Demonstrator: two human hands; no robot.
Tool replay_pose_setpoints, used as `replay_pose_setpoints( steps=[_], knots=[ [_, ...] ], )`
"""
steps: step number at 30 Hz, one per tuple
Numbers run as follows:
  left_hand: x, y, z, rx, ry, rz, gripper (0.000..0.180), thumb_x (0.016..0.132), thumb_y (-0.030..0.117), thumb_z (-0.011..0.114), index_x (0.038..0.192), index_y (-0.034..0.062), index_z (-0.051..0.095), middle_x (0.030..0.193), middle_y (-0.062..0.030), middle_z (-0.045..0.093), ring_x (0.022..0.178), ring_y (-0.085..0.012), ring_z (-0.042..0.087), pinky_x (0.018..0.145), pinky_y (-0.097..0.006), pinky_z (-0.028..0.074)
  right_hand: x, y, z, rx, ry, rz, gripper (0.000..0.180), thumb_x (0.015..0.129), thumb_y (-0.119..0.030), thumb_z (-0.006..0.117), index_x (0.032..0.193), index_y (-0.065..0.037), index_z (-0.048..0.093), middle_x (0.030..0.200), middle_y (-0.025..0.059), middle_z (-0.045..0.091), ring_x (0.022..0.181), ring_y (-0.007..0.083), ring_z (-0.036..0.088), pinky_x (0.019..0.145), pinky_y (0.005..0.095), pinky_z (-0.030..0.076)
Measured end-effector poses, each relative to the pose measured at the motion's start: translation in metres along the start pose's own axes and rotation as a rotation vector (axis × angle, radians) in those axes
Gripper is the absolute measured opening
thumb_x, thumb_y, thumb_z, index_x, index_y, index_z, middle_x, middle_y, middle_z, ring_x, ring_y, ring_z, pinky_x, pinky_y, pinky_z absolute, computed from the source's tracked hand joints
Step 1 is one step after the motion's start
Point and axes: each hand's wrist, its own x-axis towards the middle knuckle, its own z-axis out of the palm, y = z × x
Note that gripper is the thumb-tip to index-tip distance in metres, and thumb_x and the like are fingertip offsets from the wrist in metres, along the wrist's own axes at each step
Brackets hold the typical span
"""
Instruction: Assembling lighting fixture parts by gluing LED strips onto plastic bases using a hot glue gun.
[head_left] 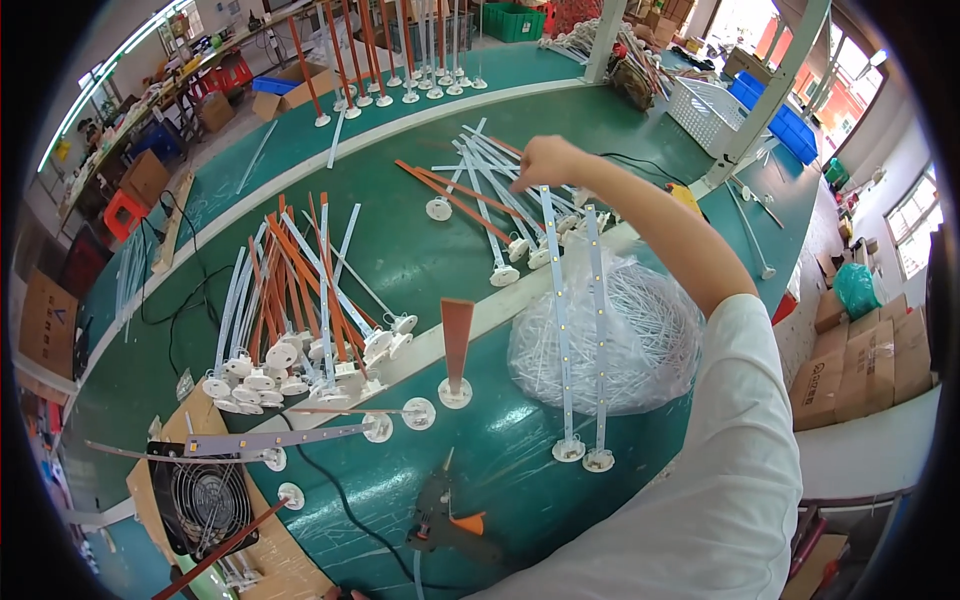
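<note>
My right hand (550, 163) reaches across the bench, fingers curled down over a loose pile of LED light strips (480, 170) with white round bases. Whatever its fingertips pinch is hidden or too small to make out. Two LED strips (560, 330) stand upright on round bases in front of my right arm, and an orange-backed strip (456, 340) stands left of them. Only a sliver of what seems to be my left hand (345, 595) shows at the lower edge; its fingers are hidden. A glue gun (440, 515) with an orange trigger lies on the green bench.
A clear bag of thin white sticks (640, 340) sits beside my right arm. At left lies a big bundle of strips (300, 290); below it is a black fan (205, 500). More strips stand upright at the back. A white basket (705, 115) is at far right. Black cables cross the bench.
</note>
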Motion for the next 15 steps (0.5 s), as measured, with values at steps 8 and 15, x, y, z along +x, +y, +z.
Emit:
replay_pose_setpoints(
  steps=[8,15],
  knots=[
    [0.005,0.004,0.004,-0.025,0.033,0.019,0.018,0.092,0.015,0.071,0.097,-0.0022,0.071,0.073,-0.013,0.062,0.056,-0.0238,0.052,0.051,-0.036,0.044,0.015,-0.02,0.035,-0.082,-0.136,0.094,0.059,0.061,-0.053,0.087,0.087,-0.001,0.077,0.097,0.0173,0.075,0.09,0.0327,0.072,0.082,0.0402,0.057],
    [0.005,0.008,-0.004,0.013,-0.013,-0.014,0.019,0.092,0.016,0.072,0.099,-0.0023,0.07,0.07,-0.0119,0.058,0.055,-0.0238,0.049,0.051,-0.037,0.041,0.023,-0.025,0.027,0.241,-0.142,0.205,0.067,0.064,-0.064,0.078,0.091,-0.003,0.079,0.099,0.0196,0.074,0.095,0.0329,0.071,0.083,0.0385,0.056]
  ],
)
